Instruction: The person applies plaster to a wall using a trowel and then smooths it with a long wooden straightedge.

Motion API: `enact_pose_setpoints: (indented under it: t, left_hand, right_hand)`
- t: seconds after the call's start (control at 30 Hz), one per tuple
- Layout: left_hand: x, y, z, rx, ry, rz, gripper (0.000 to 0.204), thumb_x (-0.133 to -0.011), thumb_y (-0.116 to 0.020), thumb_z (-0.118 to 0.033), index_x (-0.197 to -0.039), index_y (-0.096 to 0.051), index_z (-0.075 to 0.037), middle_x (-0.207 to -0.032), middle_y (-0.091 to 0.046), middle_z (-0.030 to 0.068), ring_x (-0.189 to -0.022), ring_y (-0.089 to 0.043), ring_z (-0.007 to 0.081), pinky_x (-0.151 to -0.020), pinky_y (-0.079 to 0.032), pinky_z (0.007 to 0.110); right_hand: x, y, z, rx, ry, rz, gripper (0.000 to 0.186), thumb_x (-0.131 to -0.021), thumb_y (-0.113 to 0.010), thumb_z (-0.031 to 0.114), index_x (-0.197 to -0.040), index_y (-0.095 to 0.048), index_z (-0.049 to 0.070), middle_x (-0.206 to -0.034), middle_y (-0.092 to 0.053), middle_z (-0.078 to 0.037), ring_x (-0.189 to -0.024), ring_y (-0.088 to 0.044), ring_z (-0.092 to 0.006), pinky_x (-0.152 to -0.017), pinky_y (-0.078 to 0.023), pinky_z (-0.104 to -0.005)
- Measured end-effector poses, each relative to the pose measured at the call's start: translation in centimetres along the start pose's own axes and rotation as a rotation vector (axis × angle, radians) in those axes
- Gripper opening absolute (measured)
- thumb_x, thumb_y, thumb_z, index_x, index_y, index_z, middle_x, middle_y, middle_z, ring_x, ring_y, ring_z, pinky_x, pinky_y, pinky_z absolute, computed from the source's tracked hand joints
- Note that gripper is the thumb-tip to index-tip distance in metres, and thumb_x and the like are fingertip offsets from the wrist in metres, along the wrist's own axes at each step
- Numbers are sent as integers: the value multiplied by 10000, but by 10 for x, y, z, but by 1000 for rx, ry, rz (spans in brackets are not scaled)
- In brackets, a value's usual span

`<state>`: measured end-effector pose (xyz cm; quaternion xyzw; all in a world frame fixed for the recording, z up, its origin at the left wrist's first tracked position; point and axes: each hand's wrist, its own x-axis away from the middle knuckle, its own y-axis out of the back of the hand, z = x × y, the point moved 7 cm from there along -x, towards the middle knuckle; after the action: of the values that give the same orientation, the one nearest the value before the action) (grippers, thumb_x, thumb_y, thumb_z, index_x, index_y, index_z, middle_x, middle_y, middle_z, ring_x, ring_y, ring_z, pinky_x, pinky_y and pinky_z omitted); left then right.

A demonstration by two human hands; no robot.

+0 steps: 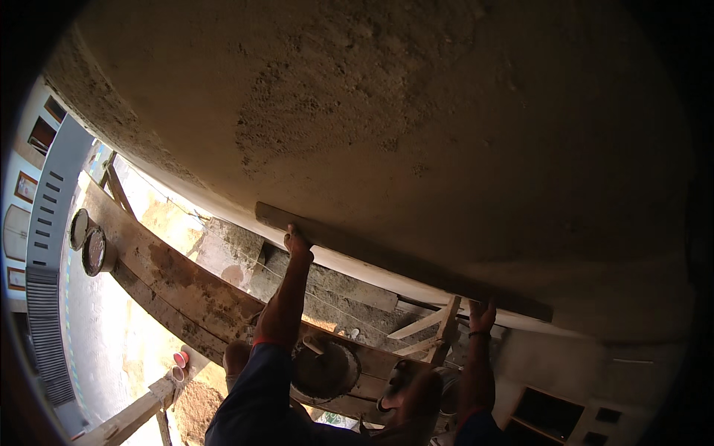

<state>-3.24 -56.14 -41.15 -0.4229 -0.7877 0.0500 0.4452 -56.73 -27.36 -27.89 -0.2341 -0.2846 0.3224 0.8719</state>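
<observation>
A long, straight wooden board (pixel 401 262) lies lengthwise along the plastered surface (pixel 580 193) in front of me. My left hand (pixel 297 242) is wrapped round its lower edge near the left end, arm stretched up. Toward the right end, my right hand (pixel 482 316) grips the same edge; part of its fingers is hidden behind the board. Above the board the plaster has a rough, pitted patch (pixel 335 104), with smoother areas around it. Below my left arm stands a mortar bucket (pixel 325 375), with a tool's wooden handle (pixel 312 343) showing at its top.
Planks of a scaffold (pixel 178 279) run beneath me. Two mortar-smeared buckets (pixel 97 251) stand on them at the far left. Another bucket (pixel 450 390) is beside my leg. Wooden braces (pixel 444 327) rise near my right arm. A timber rail (pixel 123 424) crosses at lower left, above the ground.
</observation>
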Motion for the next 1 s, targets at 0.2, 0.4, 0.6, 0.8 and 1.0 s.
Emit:
enact_pose_setpoints:
  t: [0.2, 0.4, 0.6, 0.8, 1.0]
  left_hand:
    - [17, -20, -164, -117, -249, -86, 631, -900, -500, -482, -1245, -416, 40, -1183, -520, 198, -1036, -549, 326, -851, -511, 448]
    - [38, -49, -320, -205, -338, -11, 630, -939, -422, -450, -1256, -393, 93, -1196, -506, 241, -1020, -573, 362, -842, -531, 466]
    - [79, -60, -244, -208, -287, 0, 642, -915, -456, -490, -1190, -448, 90, -1135, -532, 235, -972, -592, 322, -761, -559, 441]
    - [178, -110, -174, -253, -409, -199, 558, -911, -481, -490, -981, -464, 64, -993, -530, 194, -867, -515, 252, -794, -449, 393]
    - [188, -132, -337, -220, -641, -248, 482, -918, -493, -439, -928, -471, 42, -876, -544, 154, -780, -524, 222, -711, -467, 374]
  right_hand:
    - [55, -126, -10, -130, -14, -7, 375, -934, -503, 287, -1244, -486, 76, -1254, -522, -105, -1158, -491, -283, -956, -430, -475]
    - [113, -253, -5, -107, -20, 15, 413, -924, -522, 267, -1287, -448, 84, -1303, -488, -107, -1213, -444, -294, -997, -394, -502]
    - [85, -183, 45, -139, -40, 31, 425, -919, -518, 327, -1270, -474, 91, -1274, -520, -112, -1168, -494, -285, -968, -426, -474]
    - [56, -102, 112, -70, 16, -106, 432, -924, -500, 358, -1259, -491, 86, -1259, -538, -101, -1167, -499, -273, -949, -451, -459]
    - [101, -221, 97, -168, -26, 103, 406, -930, -480, 315, -1266, -487, 88, -1257, -541, -97, -1171, -499, -266, -971, -428, -470]
